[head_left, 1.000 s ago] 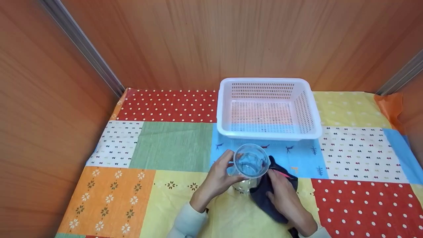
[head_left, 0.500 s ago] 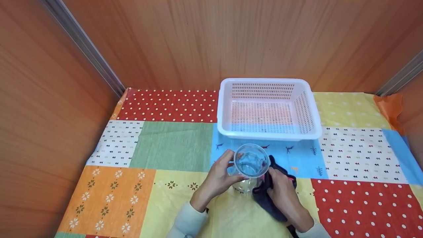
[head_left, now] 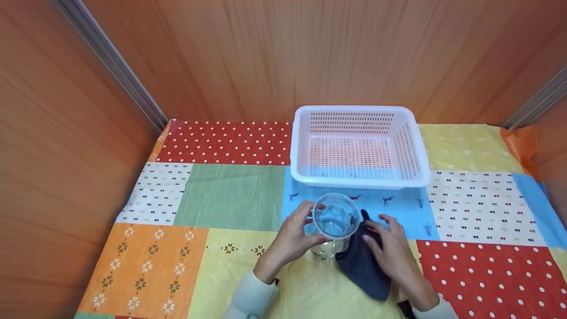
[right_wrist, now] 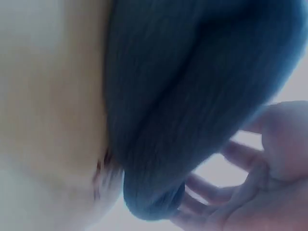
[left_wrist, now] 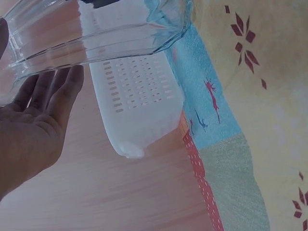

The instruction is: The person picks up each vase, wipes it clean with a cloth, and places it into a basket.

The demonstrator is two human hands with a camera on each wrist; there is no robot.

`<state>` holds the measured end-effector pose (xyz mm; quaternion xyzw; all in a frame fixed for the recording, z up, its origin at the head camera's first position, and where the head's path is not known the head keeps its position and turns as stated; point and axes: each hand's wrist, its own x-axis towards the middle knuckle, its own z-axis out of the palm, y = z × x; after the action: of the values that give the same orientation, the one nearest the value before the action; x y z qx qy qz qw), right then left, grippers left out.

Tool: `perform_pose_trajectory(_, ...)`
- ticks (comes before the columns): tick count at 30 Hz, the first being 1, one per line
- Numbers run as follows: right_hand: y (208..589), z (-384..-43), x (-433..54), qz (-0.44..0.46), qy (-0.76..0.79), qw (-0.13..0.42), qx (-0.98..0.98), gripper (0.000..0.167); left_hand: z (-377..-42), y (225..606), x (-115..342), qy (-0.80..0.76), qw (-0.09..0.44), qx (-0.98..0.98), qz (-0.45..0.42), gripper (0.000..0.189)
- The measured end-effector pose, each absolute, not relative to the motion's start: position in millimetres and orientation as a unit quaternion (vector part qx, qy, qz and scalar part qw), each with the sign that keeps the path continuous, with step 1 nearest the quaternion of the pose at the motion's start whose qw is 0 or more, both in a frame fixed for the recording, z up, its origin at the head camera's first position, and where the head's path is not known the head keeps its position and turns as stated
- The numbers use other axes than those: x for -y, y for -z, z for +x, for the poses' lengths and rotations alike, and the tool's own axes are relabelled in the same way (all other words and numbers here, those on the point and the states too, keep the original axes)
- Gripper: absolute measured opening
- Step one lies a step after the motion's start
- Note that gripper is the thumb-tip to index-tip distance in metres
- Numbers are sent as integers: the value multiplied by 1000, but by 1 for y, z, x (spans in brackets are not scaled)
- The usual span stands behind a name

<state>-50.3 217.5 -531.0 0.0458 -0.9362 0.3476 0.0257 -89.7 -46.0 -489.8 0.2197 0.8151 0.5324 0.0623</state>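
Note:
In the head view my left hand (head_left: 292, 237) grips a clear glass jar (head_left: 336, 215) at its side, thumb and fingers near the round rim. The jar's faceted wall (left_wrist: 96, 48) shows in the left wrist view, fingers at its lower edge. A dark grey cloth (head_left: 365, 270) hangs against the jar's right side. Over the cloth's upper part, my right hand (head_left: 394, 248) has its fingers spread and loosely bent, thumb and fingertips touching the fabric. Up close in the right wrist view, the cloth (right_wrist: 183, 96) covers part of the fingers.
A white plastic basket (head_left: 361, 181) with slotted walls stands right behind the jar. The table is covered by a patchwork cloth (head_left: 239, 195). Wooden panels (head_left: 248, 57) rise at the back and along both sides.
My right hand has loosened its grip on the grey cloth and spread its fingers, shifting slightly right. The bunched cloth now hangs flatter. The left hand and jar have barely moved.

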Motion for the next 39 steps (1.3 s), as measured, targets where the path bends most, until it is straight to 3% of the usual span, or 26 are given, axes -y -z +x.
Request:
perform_pose_trajectory(6,527,-62,-227,-20,-291,-85,953,63,-90,490,45,-525,63,-819,223,66)
perform_pose_trajectory(12,525,-71,-229,-36,-307,-116,944,40,-91,490,45,-525,59,-816,233,68)
perform_pose_trajectory(19,521,-66,-238,24,-376,-70,924,16,-92,491,48,-513,40,-819,253,64)
perform_pose_trajectory(31,507,-53,-250,180,-537,-17,824,33,-90,494,46,-516,27,-823,237,62)
perform_pose_trajectory(39,514,-50,-220,238,-556,107,789,43,-84,496,35,-525,1,-824,214,63)
